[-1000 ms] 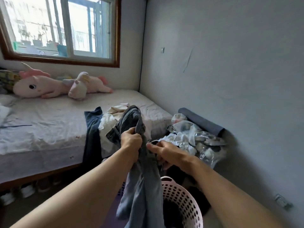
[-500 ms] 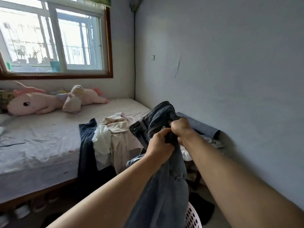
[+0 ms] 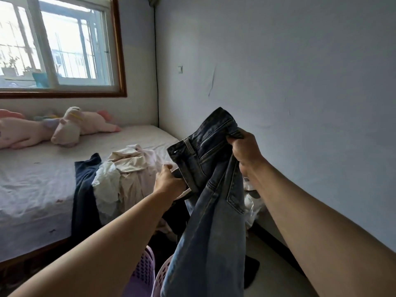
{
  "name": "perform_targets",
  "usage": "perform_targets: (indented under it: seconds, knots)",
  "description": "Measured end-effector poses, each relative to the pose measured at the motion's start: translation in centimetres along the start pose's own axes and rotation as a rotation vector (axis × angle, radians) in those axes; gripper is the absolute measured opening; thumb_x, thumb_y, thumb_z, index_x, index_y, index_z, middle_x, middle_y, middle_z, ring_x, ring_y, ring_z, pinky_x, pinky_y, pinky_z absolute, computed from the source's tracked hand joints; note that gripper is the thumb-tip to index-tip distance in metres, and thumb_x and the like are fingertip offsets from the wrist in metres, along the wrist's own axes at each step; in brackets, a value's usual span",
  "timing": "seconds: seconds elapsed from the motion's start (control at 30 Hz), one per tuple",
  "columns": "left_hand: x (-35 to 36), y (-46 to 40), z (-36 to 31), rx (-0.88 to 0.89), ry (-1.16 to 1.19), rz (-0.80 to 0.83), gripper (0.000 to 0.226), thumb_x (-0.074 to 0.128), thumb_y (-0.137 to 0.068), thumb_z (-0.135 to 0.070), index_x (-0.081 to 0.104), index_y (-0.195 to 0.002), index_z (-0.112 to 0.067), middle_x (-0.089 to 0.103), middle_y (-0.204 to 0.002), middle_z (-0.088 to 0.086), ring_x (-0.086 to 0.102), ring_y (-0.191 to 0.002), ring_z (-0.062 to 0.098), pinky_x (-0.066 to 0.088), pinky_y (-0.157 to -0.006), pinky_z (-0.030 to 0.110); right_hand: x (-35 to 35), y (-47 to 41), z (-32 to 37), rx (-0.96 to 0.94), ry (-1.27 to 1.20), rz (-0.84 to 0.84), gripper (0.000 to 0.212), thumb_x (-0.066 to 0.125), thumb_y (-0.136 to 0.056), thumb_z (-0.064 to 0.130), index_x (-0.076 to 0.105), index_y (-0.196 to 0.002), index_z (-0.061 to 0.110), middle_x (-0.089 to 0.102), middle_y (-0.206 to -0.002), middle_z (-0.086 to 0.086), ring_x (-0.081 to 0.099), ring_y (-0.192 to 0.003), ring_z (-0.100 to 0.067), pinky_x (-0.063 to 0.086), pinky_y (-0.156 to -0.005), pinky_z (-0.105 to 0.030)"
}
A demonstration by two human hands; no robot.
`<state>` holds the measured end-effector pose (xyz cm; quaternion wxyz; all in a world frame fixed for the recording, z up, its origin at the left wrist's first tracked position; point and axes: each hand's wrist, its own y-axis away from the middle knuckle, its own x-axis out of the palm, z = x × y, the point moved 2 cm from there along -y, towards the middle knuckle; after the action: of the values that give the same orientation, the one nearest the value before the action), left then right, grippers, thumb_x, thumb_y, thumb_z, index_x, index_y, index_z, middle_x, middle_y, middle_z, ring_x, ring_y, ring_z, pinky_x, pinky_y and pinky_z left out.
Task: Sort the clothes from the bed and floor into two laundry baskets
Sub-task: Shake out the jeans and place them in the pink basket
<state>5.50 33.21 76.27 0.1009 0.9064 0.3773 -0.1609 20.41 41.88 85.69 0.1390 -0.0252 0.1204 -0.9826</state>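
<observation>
Jeans: a pair of blue denim jeans (image 3: 214, 189) is held up in the air in front of the person, waistband at the top, legs hanging straight down past the bottom edge of the view.
Right hand: the right hand (image 3: 246, 153) is clenched around the upper right part of the waistband, fingers curled over the denim.
Left hand: the left hand (image 3: 169, 181) grips the lower left edge of the jeans' waist area, thumb on top and fingers wrapped under the fabric.
Baskets: a purple laundry basket (image 3: 143, 273) and a pink laundry basket (image 3: 162, 273) stand side by side on the floor under the arms; the jeans' legs hang in front of the pink one and hide most of it.
Bed: the bed (image 3: 32, 179) with a pale sheet runs along the window wall.
Clothes on bed: a dark navy garment (image 3: 85, 189) drapes over the bed's edge, just beside a heap of cream and white clothes (image 3: 122, 174).
Plush toys: pink and white plush toys (image 3: 70, 127) lie at the far side of the bed under the window (image 3: 60, 46).
Floor: a dark cloth (image 3: 250, 273) lies on the floor near the right wall.
</observation>
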Motion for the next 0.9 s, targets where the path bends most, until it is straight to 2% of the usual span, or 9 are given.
perform_targets:
  seconds: [0.07,0.13,0.23,0.33,0.4,0.43,0.5,0.67,0.9]
  knots:
    - [0.5,-0.5,-0.5,0.024,-0.049,0.025,0.078,0.072,-0.065,-0.007,0.041,-0.136,-0.019,0.053,-0.13,0.01,0.055,-0.117,0.029,0.047,-0.101,0.04,-0.6,-1.1,-0.3,0.0,-0.031,0.009,0.018,0.048,-0.089,-0.009,0.06,-0.101,-0.015,0.066,-0.08,-0.014,0.06,-0.075,-0.024,0.051,-0.079,-0.037]
    - [1.2,-1.5,-0.8,0.061,-0.119,0.051,0.067,0.066,-0.074,-0.004,0.042,-0.135,-0.016,0.049,-0.133,0.008,0.051,-0.121,0.028,0.044,-0.103,0.036,-1.0,-2.2,-0.7,0.011,-0.06,0.028,0.019,0.048,-0.09,-0.009,0.066,-0.095,-0.006,0.064,-0.076,-0.005,0.06,-0.073,-0.022,0.05,-0.08,-0.034]
    - [2.6,-3.5,-1.4,0.166,-0.212,0.085,0.05,0.062,-0.08,-0.015,0.049,-0.128,-0.018,0.053,-0.131,0.003,0.053,-0.119,0.026,0.046,-0.1,0.036,-1.4,-3.7,-1.1,0.031,-0.135,0.06,0.028,0.048,-0.09,-0.007,0.067,-0.082,0.011,0.069,-0.073,-0.002,0.064,-0.069,-0.019,0.055,-0.074,-0.031]
    - [4.4,-6.5,-1.5,0.257,-0.395,0.127,0.045,0.056,-0.084,-0.024,0.051,-0.129,-0.024,0.046,-0.138,0.001,0.045,-0.126,0.027,0.041,-0.105,0.046,-1.6,-5.6,-1.5,0.047,-0.189,0.049,0.025,0.051,-0.088,-0.007,0.067,-0.08,0.011,0.072,-0.063,0.001,0.067,-0.06,-0.017,0.058,-0.065,-0.028]
    - [5.1,-8.7,-1.2,0.264,-0.509,0.124,0.027,0.051,-0.085,-0.023,0.053,-0.112,-0.024,0.044,-0.136,0.001,0.042,-0.124,0.029,0.038,-0.104,0.05,-1.7,-6.7,-1.7,0.063,-0.21,0.021,0.023,0.051,-0.088,-0.006,0.066,-0.08,0.009,0.071,-0.06,0.0,0.068,-0.055,-0.015,0.058,-0.059,-0.027]
    - [5.5,-10.1,-1.2,0.276,-0.559,0.131,0.016,0.049,-0.086,-0.02,0.051,-0.101,-0.024,0.048,-0.132,0.003,0.042,-0.122,0.03,0.038,-0.103,0.051,-1.8,-7.6,-1.9,0.06,-0.204,-0.004,0.022,0.051,-0.088,-0.006,0.066,-0.079,0.008,0.071,-0.06,-0.001,0.067,-0.055,-0.015,0.059,-0.06,-0.028]
    - [5.4,-11.7,-1.3,0.259,-0.631,0.139,0.014,0.049,-0.087,-0.017,0.053,-0.1,-0.023,0.057,-0.121,0.005,0.05,-0.117,0.03,0.04,-0.102,0.05,-2.1,-8.7,-2.2,0.065,-0.166,-0.06,0.023,0.053,-0.087,-0.005,0.067,-0.076,0.01,0.071,-0.062,-0.001,0.066,-0.059,-0.017,0.058,-0.068,-0.032]
    - [5.0,-15.5,-2.0,0.215,-0.646,0.114,0.029,0.043,-0.088,-0.012,0.043,-0.117,-0.009,0.059,-0.121,0.016,0.058,-0.112,0.035,0.045,-0.085,0.039,-3.4,-11.4,-5.2,0.137,0.056,-0.241,0.023,0.052,-0.086,-0.005,0.067,-0.076,0.009,0.066,-0.087,-0.012,0.062,-0.084,-0.025,0.053,-0.087,-0.045]
    - [9.6,-16.7,-2.8,0.075,-0.357,0.228,0.035,0.046,-0.085,-0.005,0.049,-0.12,0.001,0.059,-0.118,0.022,0.057,-0.11,0.038,0.048,-0.088,0.038,-5.3,-12.3,-11.2,0.351,0.104,-0.449,0.031,0.044,-0.084,-0.007,0.059,-0.067,0.014,0.063,-0.087,-0.011,0.058,-0.084,-0.024,0.053,-0.085,-0.043]
